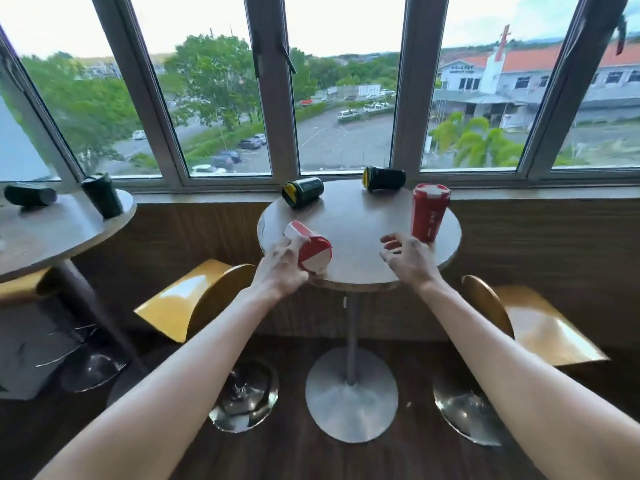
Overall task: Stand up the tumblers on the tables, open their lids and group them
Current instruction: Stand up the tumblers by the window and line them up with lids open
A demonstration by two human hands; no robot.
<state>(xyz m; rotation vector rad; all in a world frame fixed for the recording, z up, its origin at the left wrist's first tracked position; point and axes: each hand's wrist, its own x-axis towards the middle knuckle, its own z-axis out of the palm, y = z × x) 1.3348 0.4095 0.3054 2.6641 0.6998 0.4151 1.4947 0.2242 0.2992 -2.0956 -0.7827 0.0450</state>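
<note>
Second desk (52, 233) cut off by left edge; lying red tumbler (308, 249) partly hidden behind left hand (282, 268); upright tumbler's (429, 213) lettering unreadable.

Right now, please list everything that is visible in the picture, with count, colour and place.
Red plastic tumblers: 2; one upright at table's right edge, one lying near front-left.
Dark green tumblers with yellow lids: 2, lying at the back, left and right.
Dark green tumblers on left table: 2; one lying, one upright.
Round wooden tables: 2; centre, left.
Yellow stools: 2; left, right.
Windows: behind.
Left hand: on the lying red tumbler.
Right hand: open, empty.
</note>
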